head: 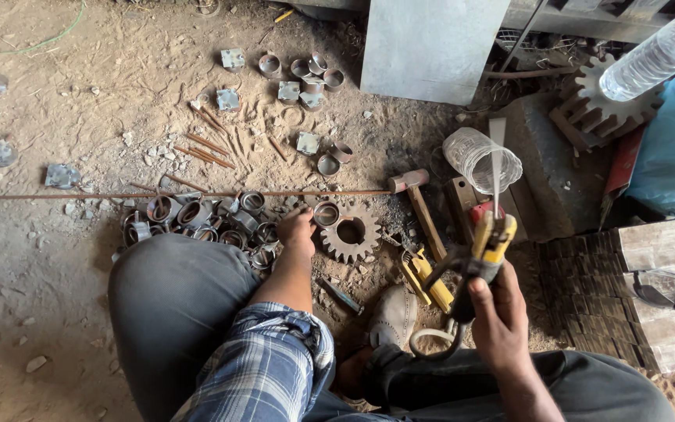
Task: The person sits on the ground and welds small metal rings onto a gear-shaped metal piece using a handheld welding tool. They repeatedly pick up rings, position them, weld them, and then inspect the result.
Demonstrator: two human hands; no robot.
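My right hand (pixel 500 316) grips a yellow and black electrode holder (pixel 484 254) with a thin welding rod (pixel 496 168) standing up from its jaws. My left hand (pixel 297 229) reaches down to the dirt floor and touches a small metal ring piece beside a rusty gear wheel (pixel 351 232). A heap of short metal rings (pixel 197 219) lies just left of that hand, above my left knee. A hammer (pixel 419 207) lies to the right of the gear.
A long thin rod (pixel 173 194) lies across the ground. More rings and square plates (pixel 306 78) are scattered farther off. A clear plastic jar (pixel 480 159), a water bottle (pixel 658 55), a large gear (pixel 603 101), stacked bricks (pixel 634 289) and a grey metal sheet (pixel 431 47) stand on the right.
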